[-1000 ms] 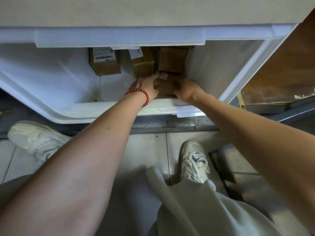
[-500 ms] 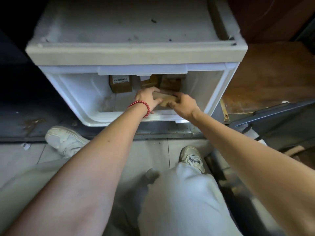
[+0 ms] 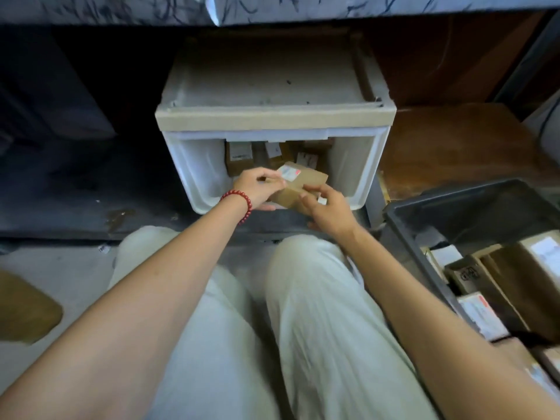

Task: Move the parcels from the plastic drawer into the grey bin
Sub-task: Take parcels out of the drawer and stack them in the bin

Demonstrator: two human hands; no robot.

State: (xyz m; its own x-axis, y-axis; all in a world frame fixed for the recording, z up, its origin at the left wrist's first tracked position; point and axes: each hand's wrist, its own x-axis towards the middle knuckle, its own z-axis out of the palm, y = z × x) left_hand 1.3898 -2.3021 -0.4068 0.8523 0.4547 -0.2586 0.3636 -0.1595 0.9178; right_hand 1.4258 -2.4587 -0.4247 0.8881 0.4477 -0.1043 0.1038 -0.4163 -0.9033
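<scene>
The parcel (image 3: pixel 300 187) is pinched between left fingers (image 3: pixel 270 179) and right fingers (image 3: pixel 317 189).

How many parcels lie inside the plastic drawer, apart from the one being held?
3 visible at the back of the drawer: left parcel, middle parcel, right parcel. The held parcel may hide others.
</scene>
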